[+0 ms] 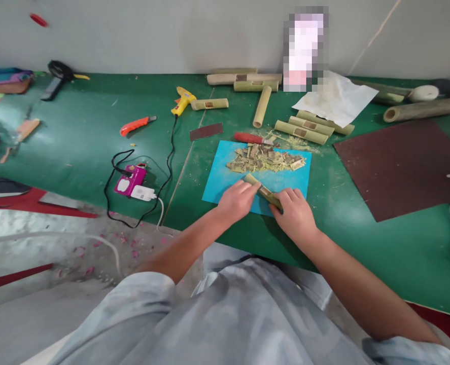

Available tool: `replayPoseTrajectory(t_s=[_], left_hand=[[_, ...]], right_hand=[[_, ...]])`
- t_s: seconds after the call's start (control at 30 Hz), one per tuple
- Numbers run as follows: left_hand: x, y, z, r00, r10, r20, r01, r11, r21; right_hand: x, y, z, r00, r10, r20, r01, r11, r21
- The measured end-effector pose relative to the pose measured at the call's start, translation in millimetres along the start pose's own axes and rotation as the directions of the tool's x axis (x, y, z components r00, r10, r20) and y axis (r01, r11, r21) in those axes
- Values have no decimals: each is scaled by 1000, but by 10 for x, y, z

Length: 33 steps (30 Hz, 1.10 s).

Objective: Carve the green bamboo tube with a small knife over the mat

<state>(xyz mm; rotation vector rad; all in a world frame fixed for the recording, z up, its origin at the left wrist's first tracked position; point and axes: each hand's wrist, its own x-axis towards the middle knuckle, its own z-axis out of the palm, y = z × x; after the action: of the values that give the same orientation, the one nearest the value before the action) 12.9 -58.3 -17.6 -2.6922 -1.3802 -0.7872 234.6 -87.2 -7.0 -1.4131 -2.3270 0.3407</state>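
Observation:
Between my hands is a short bamboo tube (264,191) with a rectangular opening cut in its upper side, tilted down to the right above a blue sheet (214,177). My left hand (239,199) is closed on its upper left end. The lower right end lies in the closed fingers of my right hand (295,213). Just beyond the tube, a heap of bamboo chips and shavings (261,158) covers the back of the sheet. A red-handled knife (248,138) rests behind the heap, its blade pointing right.
Several cut bamboo tubes (301,132) lie at the back. Left are a yellow glue gun (182,101), an orange box cutter (136,124) and a magenta power adapter (130,180) with cords. A brown board (403,167) occupies the right, near white paper (335,99). A blurred-out upright object (304,48) stands against the wall.

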Motion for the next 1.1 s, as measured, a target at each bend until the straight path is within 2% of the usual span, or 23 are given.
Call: replayPoseTrajectory(t_s=[0.33,0.83,1.1], left_hand=[[13,-36,1,999,-24,-43,23,999,-38],[21,-75,-11,1000,-16,-24,16,1000,-2],[8,2,-6,1000,17,0,-17,1000,9]], right_hand=[[1,-10,-1,1000,9,-1,-9,1000,-7],[0,-8,-14,1000,18,5,-19,1000,8],[2,-13,-21,1000,28,13,-29,999,19]])
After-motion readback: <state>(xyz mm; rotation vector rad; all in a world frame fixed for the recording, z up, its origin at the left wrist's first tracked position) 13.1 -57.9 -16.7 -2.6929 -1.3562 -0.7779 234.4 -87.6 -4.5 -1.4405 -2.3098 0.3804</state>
